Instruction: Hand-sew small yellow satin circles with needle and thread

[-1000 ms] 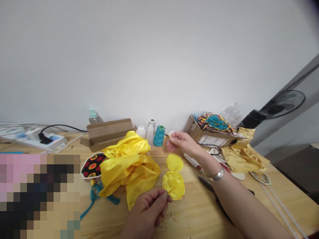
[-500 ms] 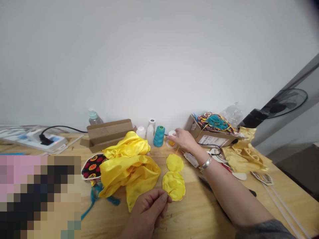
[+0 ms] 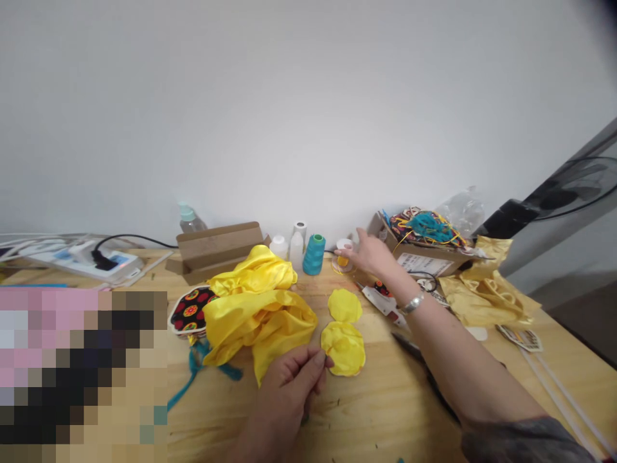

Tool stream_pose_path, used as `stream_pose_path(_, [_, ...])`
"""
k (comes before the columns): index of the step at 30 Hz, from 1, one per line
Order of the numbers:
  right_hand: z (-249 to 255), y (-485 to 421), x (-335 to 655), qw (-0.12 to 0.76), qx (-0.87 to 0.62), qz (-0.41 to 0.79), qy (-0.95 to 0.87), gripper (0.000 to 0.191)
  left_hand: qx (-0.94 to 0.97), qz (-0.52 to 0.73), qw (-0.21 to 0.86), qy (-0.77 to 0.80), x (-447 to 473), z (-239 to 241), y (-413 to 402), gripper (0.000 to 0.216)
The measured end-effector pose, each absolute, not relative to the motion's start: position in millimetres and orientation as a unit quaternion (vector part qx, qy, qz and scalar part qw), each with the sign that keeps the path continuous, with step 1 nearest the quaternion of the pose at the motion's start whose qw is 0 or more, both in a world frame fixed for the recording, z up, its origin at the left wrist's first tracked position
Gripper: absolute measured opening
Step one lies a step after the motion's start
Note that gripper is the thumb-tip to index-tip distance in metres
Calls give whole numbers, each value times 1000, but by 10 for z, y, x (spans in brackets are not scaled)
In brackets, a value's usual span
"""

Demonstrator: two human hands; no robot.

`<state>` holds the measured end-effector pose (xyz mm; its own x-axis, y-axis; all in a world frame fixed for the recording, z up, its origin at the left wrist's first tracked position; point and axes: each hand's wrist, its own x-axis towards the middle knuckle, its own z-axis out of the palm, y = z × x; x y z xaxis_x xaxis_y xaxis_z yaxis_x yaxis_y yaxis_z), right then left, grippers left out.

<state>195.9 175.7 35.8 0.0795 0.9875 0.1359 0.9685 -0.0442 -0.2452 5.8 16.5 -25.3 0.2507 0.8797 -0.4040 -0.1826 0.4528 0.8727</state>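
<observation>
My left hand [image 3: 299, 378] is closed in a pinch low in the middle of the view. What its fingertips hold is too small to make out. Just beyond them lie two gathered yellow fabric rounds [image 3: 343, 350], one above the other. My right hand [image 3: 373, 252] reaches to the back of the table, thumb and forefinger spread, beside a white-flanged spool of yellow thread [image 3: 344, 261]. The thumb overlaps the spool's front. A teal thread cone [image 3: 314, 254] stands left of it. Left of my hands is a heap of yellow satin cloth [image 3: 260, 321].
White bottles [image 3: 296, 249] and an open cardboard box [image 3: 219, 247] line the wall. A carton [image 3: 424, 262] of cords stands at right, near gold cloth [image 3: 486, 299]. Dark scissors [image 3: 409, 347] lie partly under my right forearm. A power strip [image 3: 91, 260] is at left.
My right hand has drawn slightly right and back from the thread spool, its forefinger lifting away from the thumb. My left hand keeps its pinch. The view has shifted a little.
</observation>
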Motion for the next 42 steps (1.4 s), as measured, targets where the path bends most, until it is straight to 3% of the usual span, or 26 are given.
stream_pose_path(1, [408,1630,1924,149,-720,8,-678,60,355,388,699,484,55,-261,172,32])
stream_pose_path(4, [494,1181,1805,194,-674,-60,-710,28,349,424,678,489,42,-300,188,29])
stream_pose_path(8, [338,641,1649,193,-598,225,-745,35,340,452,674,475,38,-324,194,26])
stream_pose_path(11, [114,443,1538,250,-525,438,-686,24,337,466,679,457,55,-301,198,28])
stream_pose_path(13, [3,414,1473,309,-490,508,-638,16,338,481,675,446,71,-279,204,25])
stream_pose_path(18, [-29,504,1433,410,-480,539,-558,13,367,467,652,472,95,-177,224,28])
stream_pose_path(26, [6,607,1527,422,-488,569,-510,15,291,460,711,446,183,-35,318,29])
stream_pose_path(42, [-132,562,1572,426,-508,541,-518,18,304,418,712,475,186,-147,279,25])
